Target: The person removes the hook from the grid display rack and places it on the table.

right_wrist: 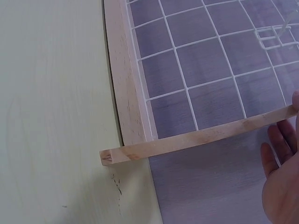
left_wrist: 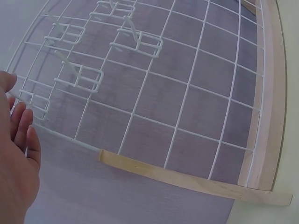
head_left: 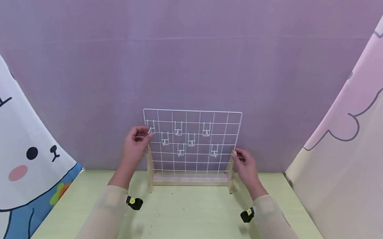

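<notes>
Legible text: none could be read | left wrist camera (head_left: 137, 204): its yellow patch (head_left: 132, 201) was too small to make out | right wrist camera (head_left: 246, 216): its yellow patch (head_left: 250, 212) was likewise too small to decipher

Pale beige sleeves (head_left: 102, 214); small, black, probably plastic blocks (head_left: 137, 204) with yellow patches (head_left: 132, 201) at the wrists.

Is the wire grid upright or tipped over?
Upright: in the head view, the white wire grid rises from the base of its wooden stand, which stands on the table.
</notes>
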Tool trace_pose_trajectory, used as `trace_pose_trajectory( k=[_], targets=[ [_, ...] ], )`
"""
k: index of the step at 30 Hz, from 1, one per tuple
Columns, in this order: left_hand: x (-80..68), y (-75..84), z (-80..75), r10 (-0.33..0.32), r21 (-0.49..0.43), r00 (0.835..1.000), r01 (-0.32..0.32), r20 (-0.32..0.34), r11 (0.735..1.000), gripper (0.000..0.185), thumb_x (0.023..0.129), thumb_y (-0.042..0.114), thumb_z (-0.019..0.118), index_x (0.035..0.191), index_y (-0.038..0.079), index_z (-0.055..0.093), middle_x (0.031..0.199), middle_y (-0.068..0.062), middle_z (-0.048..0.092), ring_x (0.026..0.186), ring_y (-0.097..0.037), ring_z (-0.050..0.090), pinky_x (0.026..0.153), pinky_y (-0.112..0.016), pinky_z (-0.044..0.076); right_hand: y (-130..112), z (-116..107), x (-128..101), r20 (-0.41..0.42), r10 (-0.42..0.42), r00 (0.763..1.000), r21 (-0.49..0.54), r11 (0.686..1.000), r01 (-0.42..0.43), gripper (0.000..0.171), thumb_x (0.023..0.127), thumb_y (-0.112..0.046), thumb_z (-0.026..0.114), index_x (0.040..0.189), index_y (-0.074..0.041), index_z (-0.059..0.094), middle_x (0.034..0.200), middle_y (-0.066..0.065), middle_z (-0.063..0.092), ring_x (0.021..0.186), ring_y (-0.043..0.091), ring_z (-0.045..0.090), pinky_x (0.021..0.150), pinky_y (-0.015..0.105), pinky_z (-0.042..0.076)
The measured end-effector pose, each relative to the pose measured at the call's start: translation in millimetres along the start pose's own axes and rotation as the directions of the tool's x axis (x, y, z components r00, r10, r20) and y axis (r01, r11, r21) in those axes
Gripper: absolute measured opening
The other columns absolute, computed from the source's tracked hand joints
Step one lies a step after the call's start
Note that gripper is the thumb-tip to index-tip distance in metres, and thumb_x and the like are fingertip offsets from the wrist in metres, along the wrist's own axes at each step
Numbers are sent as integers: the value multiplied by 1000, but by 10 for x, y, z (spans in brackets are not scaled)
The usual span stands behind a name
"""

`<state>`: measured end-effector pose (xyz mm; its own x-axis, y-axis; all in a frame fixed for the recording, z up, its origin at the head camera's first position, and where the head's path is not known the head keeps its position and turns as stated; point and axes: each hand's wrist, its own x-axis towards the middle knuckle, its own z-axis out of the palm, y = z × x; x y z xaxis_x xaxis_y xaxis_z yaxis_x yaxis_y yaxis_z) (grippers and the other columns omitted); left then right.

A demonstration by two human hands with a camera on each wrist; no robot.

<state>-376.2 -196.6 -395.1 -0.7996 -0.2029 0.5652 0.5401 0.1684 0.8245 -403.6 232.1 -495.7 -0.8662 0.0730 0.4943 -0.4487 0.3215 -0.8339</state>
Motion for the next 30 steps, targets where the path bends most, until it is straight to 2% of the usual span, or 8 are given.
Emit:
trace_pose_trajectory(
  k=[6,14,16,19,23,25,30],
  targets=[
    [1,52,44,16,28,999,-14,-41,999,27,100,-2,79,123,-10,68,120,-29,68,97,-10,60,89,-28,48,26,12,6,-8,13,1000,6,1000,-12,32,110,-12,71,139,1,69,129,21,69,111,26,66,92,16,55],
    [-97,352,93,124,59,989,-120,-77,991,12,98,-12,75,108,-16,71,104,-29,65,90,-8,59,82,-24,49,21,19,2,-14,34,999,30,999,-34,31,110,-12,71,139,-1,70,129,21,69,111,26,65,92,17,56],
    [-84,311,96,129,64,988,-124,-83,990,11,98,-12,75,107,-16,71,102,-28,64,89,-8,58,81,-24,49,17,22,0,-17,48,999,43,998,-47,31,109,-11,71,139,-1,70,129,22,69,110,24,65,91,16,56],
    [-32,157,91,123,72,988,-116,-98,991,11,98,-10,76,107,-14,72,101,-25,64,89,-8,57,81,-23,48,18,31,-5,-25,51,998,53,997,-50,31,110,-9,70,139,1,69,131,24,69,108,18,63,90,13,54],
    [25,-26,69,144,85,984,-136,-105,987,9,99,-5,78,105,-9,74,98,-14,66,88,-8,58,79,-22,48,-69,41,-24,-33,35,999,62,998,-33,31,109,-2,68,138,9,67,129,31,68,102,11,63,88,12,54],
    [37,-68,51,161,82,983,-153,-92,985,8,100,-1,79,105,-6,76,97,-8,66,88,-10,60,79,-22,49,-177,35,-50,-36,27,999,76,997,-24,30,109,0,68,136,12,67,127,33,68,100,8,64,87,13,54],
    [54,-107,29,168,58,983,-164,-77,985,7,99,2,82,103,-2,77,95,-6,67,88,-14,62,78,-23,51,-53,58,-32,-51,20,999,96,995,-15,29,109,-6,70,135,6,70,126,26,69,100,6,64,89,15,55]
  ],
)
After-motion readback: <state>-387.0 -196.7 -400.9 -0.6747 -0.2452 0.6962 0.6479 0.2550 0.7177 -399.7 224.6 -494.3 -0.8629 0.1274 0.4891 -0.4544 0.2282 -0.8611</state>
